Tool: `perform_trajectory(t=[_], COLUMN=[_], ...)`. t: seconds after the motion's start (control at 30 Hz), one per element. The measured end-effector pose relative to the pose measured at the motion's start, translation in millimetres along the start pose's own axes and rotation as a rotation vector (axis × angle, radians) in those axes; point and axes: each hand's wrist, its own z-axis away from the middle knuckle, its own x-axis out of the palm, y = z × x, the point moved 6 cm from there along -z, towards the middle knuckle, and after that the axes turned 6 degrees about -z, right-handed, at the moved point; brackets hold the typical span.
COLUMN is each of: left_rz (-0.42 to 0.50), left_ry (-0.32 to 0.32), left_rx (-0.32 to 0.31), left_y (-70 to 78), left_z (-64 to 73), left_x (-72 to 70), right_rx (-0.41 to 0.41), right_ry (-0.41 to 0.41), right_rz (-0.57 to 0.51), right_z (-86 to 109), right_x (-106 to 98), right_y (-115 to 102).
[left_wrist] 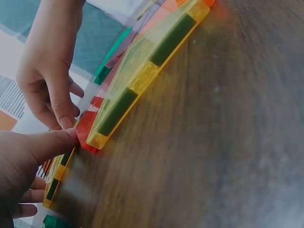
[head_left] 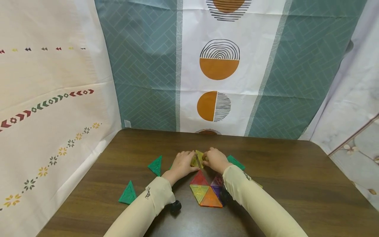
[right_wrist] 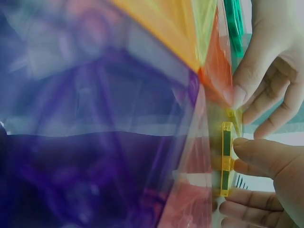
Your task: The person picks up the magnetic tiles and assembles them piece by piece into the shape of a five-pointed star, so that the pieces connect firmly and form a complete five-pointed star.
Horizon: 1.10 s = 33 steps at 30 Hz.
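Observation:
My left hand (head_left: pixel 181 164) and right hand (head_left: pixel 216 160) meet at the far side of a flat cluster of translucent triangular magnetic tiles. Between them are two yellow triangle tiles (head_left: pixel 200 157), side by side with a thin gap. The left hand holds the left one, its thumb at the tip of the red triangle tile (left_wrist: pixel 88 126). With thumb and index finger, the right hand pinches the edge of the other yellow tile (right_wrist: pixel 227 159). Nearer me, the cluster has a red tile (head_left: pixel 199 178), yellow (head_left: pixel 197 191), orange (head_left: pixel 211 199), purple (head_left: pixel 217 190) and pink (head_left: pixel 217 181).
Loose green triangle tiles lie at the left (head_left: pixel 128 194), farther back (head_left: pixel 155 165), and beyond the right wrist (head_left: pixel 236 162). A yellow tile edge (head_left: pixel 259 185) shows beside the right sleeve. Fabric hangs behind the brown table (head_left: pixel 296 184). Black wrist cameras (head_left: pixel 175 206) sit under the cuffs.

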Motion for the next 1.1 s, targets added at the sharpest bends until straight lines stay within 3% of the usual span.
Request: perform_trajectory(t=[0.23, 0.6, 1.1], left_rz=[0.008, 0.001, 0.010], left_ry=[0.030, 0.015, 0.092], left_rx=[0.022, 0.031, 0.091], left_y=[1.7, 1.9, 1.1], left_z=[1.5, 2.7, 16.7], left_x=[-1.3, -2.8, -42.6], right_rx=[-0.030, -0.038, -0.036], right_ry=[0.003, -0.024, 0.009], right_rz=[0.002, 0.006, -0.059], right_z=[1.6, 4.6, 11.1], right_x=[2, 1, -18], right_y=[-6, -8, -12])
